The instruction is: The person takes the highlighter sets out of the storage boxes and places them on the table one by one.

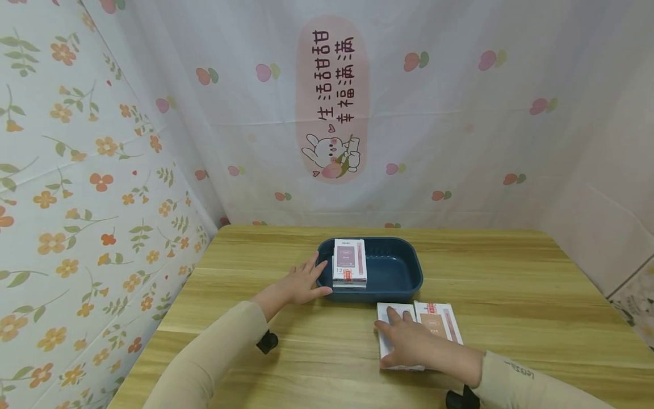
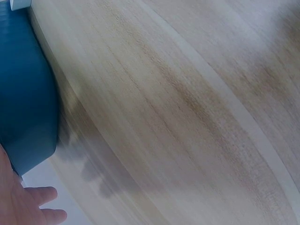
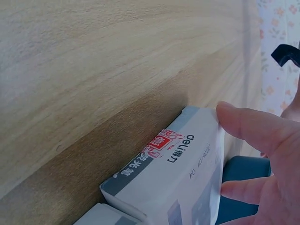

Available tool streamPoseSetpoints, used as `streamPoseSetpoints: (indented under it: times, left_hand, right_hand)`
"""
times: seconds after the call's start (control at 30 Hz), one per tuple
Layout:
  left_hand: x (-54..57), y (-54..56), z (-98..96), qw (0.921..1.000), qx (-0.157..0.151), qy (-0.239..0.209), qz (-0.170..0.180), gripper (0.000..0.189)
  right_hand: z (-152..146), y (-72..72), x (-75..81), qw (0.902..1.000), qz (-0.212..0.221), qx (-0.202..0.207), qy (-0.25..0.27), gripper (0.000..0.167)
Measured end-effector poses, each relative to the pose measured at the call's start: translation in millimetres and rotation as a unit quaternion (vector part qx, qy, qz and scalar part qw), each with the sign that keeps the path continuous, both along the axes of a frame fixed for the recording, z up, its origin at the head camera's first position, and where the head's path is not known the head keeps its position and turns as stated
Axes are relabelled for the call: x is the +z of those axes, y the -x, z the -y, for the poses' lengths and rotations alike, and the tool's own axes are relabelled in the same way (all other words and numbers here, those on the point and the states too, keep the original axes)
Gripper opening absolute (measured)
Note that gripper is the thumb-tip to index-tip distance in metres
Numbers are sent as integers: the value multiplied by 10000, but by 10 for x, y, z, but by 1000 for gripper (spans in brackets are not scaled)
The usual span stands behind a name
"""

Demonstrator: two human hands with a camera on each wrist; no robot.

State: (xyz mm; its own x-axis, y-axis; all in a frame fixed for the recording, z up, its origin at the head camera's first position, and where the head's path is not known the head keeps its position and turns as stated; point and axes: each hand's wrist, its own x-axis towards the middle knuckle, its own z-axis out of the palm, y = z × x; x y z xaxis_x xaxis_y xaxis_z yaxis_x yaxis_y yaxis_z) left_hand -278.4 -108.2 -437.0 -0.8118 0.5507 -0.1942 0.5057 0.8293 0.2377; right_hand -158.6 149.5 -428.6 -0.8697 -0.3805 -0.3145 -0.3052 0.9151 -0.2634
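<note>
My left hand (image 1: 305,279) is at the left end of a dark blue plastic bin (image 1: 393,295), fingers spread over its rim and thumb along the near side. White highlighter boxes (image 1: 352,261) lie stacked inside the bin's left half, the top one with a purple panel. My right hand (image 1: 411,341) rests over a white deli highlighter box (image 3: 187,154) in front of the bin, fairly straight fingers spread and thumb at the box's edge. Close against that box's right side is another white box (image 1: 439,321) with an orange panel, partly covered by the hand.
The bin and boxes stand on a wood-grain table (image 1: 511,295). A white curtain (image 1: 449,142) with a rabbit print hangs behind it, and a flowered curtain (image 1: 102,199) hangs at the left. Black wrist mounts (image 1: 462,399) show under the forearms.
</note>
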Motion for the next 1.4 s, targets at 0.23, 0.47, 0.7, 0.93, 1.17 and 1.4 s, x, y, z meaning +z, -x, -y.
streamPoseSetpoints:
  times: [0.23, 0.47, 0.7, 0.93, 1.17, 1.4]
  left_hand:
    - [-5, -5, 4, 10000, -24, -48, -20, 80]
    - [-12, 2, 6, 10000, -12, -10, -21, 80]
    - [-21, 11, 3, 10000, -2, -17, -37, 80]
    - [-24, 10, 4, 10000, 1, -6, -27, 80]
    - [-21, 15, 7, 10000, -14, 0, -20, 81]
    - [-19, 13, 4, 10000, -5, -48, 7, 80]
  right_hand:
    - [-17, -42, 20, 9997, -171, 124, 81, 74]
    - [-53, -60, 60, 9988, -285, 392, 56, 68]
    - [-93, -61, 60, 9975, -320, 622, -21, 63]
    - [-145, -65, 69, 9951, -324, 932, -114, 61]
    - [-187, -56, 73, 9904, -449, 1274, -294, 61]
    - [-207, -47, 94, 9895, -463, 1308, -400, 60]
